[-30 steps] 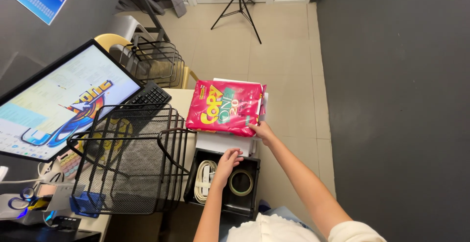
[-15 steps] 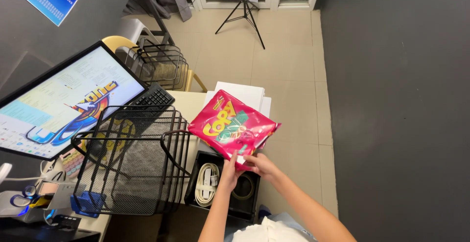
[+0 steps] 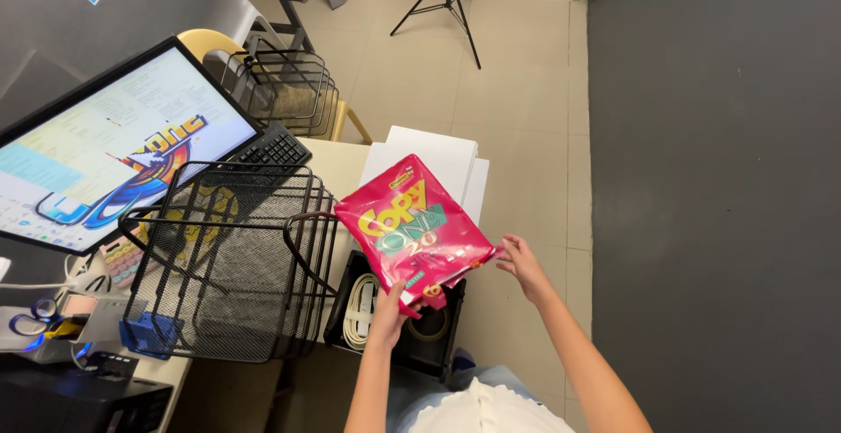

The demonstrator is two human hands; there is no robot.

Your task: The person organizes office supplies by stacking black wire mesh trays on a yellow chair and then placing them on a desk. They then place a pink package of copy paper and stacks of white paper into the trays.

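Observation:
A glossy red pack of paper [image 3: 410, 233] hangs tilted in the air above a black open box [image 3: 442, 358]. My left hand [image 3: 389, 307] grips the pack's near bottom corner from below. My right hand [image 3: 522, 264] pinches its right corner with the fingertips. Behind the pack a stack of white paper [image 3: 441, 156] lies on the desk's end. Inside the box I see a coiled white cable [image 3: 354, 312] and, partly hidden by the pack, a roll of tape [image 3: 430, 327].
A black wire mesh tray rack [image 3: 226, 266] stands just left of the box. Further left are a lit monitor [image 3: 105, 148] and a black keyboard [image 3: 275, 147]. A yellow chair with wire trays [image 3: 279, 91] and a tripod [image 3: 448, 2] stand on the tiled floor beyond.
The red pack came off the white stack and moved toward me, tilting. My left hand left the box and took its bottom corner; my right hand shifted to the right corner.

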